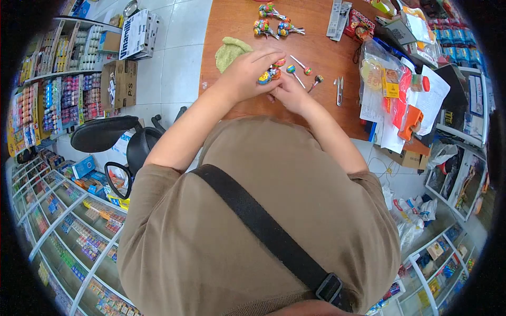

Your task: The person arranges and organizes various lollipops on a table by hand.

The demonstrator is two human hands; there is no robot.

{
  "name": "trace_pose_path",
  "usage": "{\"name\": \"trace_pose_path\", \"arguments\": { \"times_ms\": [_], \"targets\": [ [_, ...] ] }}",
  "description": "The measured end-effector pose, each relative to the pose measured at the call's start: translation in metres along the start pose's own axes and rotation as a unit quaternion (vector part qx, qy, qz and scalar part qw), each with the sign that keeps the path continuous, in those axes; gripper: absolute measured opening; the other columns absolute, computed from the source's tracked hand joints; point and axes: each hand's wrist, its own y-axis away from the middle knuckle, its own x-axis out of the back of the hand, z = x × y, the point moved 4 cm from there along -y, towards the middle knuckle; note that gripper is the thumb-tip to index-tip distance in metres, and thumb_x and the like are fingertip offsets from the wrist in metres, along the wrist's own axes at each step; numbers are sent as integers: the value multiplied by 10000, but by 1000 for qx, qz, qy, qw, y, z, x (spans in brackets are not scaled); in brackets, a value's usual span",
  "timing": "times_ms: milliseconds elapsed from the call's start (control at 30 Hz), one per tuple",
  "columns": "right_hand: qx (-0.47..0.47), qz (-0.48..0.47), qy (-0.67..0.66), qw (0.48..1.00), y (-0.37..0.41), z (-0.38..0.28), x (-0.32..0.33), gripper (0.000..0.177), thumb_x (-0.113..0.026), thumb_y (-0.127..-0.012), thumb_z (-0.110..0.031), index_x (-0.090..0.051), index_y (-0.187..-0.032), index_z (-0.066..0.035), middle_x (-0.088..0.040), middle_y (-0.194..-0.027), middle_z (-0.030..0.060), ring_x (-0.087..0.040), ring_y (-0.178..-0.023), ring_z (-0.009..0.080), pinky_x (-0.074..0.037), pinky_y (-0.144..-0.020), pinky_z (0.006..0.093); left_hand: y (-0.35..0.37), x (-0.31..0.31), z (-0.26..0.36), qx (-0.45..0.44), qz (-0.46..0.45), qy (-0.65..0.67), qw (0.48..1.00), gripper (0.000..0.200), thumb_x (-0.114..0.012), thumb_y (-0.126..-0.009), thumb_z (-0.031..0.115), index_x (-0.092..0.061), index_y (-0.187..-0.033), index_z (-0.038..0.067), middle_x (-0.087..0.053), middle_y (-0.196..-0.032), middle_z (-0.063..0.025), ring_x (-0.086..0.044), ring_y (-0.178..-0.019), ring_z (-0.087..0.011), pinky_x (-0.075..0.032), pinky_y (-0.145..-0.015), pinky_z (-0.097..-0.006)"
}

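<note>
Several lollipops point(265, 78) with colourful wrappers are bunched between my two hands, heads showing at the gap. My left hand point(256, 71) curls over the bunch from the left, its fingers across the top. My right hand point(289, 94) is closed at the right and lower side of the bunch, where the sticks are mostly hidden. Just right of my hands lie three loose lollipops: a red-headed lollipop point(307, 70), a blue-and-green lollipop point(291, 69) and a dark-wrapped lollipop point(318, 79). A crumpled green cloth point(227, 52) lies beyond my left hand.
Lollipop bundles point(263, 28) lie at the far side of the wooden table point(316, 50). A small metal tool point(340, 90) sits to the right. Papers and packets point(390, 84) crowd the right edge, with a red noodle packet point(360, 25) behind. An office chair point(105, 131) stands left.
</note>
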Motion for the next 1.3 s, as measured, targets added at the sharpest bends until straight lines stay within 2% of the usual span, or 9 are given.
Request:
{"name": "trace_pose_path", "arguments": {
  "times_ms": [267, 467, 533, 667, 833, 933, 967, 1267, 1300],
  "targets": [
    [-9, 10, 12, 1000, 2, -3, -1, 114, -429, -870, -69, -450, -973, -25, -499, -750, 33, -492, -660, 116, -430, -586, 260, 7, -5, -2, -41, 31, -30, 998, 538, -721, -655, 168, -532, -1147, 60, -570, -1092, -133, -562, -969, -296, -462, -830, -346],
    [98, 95, -21, 990, -3, 13, 4, 116, -423, -884, -67, -466, -982, -25, -506, -756, 26, -497, -677, 113, -436, -614, 260, 5, 0, -9, 57, -21, 102, 993, 943, -734, -622, 441, -262, -1344, 59, -362, -1317, -169, -402, -1194, -280, -368, -951, -379],
    [47, 55, -73, 995, 4, 6, 9, 121, -419, -885, -66, -475, -984, -24, -514, -761, 26, -504, -692, 116, -436, -631, 263, 16, -7, -21, 143, 30, 287, 947, 980, -648, -656, 553, -182, -1366, 63, -300, -1347, -177, -355, -1224, -276, -334, -976, -386],
    [125, 88, 64, 986, 6, -12, 14, 118, -417, -877, -51, -497, -956, -16, -532, -774, 26, -523, -711, 130, -441, -642, 268, 23, -13, -12, 260, 43, 518, 814, 989, -487, -717, 675, -104, -1380, 50, -261, -1362, -182, -311, -1247, -286, -278, -1011, -379],
    [64, 97, 176, 978, 5, -25, 11, 207, -448, -844, -35, -513, -1041, -33, -580, -874, 96, -565, -834, 184, -447, -754, 310, 14, -17, -9, 190, 65, 422, 884, 960, -539, -726, 620, -154, -1365, 16, -294, -1350, -176, -328, -1239, -271, -268, -1017, -373],
    [189, 107, 292, 931, 4, -30, 4, 250, -461, -824, -19, -525, -1064, -44, -587, -992, 114, -560, -945, 231, -432, -826, 335, 10, -12, -3, 101, 50, 306, 945, 891, -603, -724, 538, -237, -1336, 3, -347, -1321, -170, -358, -1219, -259, -279, -1009, -367],
    [159, 81, 229, 957, 6, -29, 1, 284, -473, -806, -9, -534, -1079, -52, -568, -1085, 122, -529, -1035, 253, -410, -880, 345, 9, -8, 1, 61, 45, 264, 962, 860, -630, -722, 501, -273, -1324, 0, -370, -1308, -166, -370, -1211, -255, -285, -1005, -365],
    [21, 17, 16, 1000, 0, -10, -2, 296, -501, -804, -23, -528, -1095, -67, -572, -1086, 91, -535, -1029, 205, -416, -878, 314, 6, 4, 20, -9, 22, 180, 983, 666, -737, -618, 284, -481, -1173, 19, -529, -1125, -158, -516, -1036, -298, -391, -893, -358],
    [32, 29, 53, 998, 0, -11, -1, 305, -503, -798, -12, -528, -1097, -67, -571, -1087, 94, -535, -1032, 210, -417, -878, 313, 5, 6, 21, -3, 10, 187, 982, 626, -696, -669, 291, -472, -1185, 16, -519, -1147, -155, -498, -1069, -279, -379, -911, -356]
  ]
}}
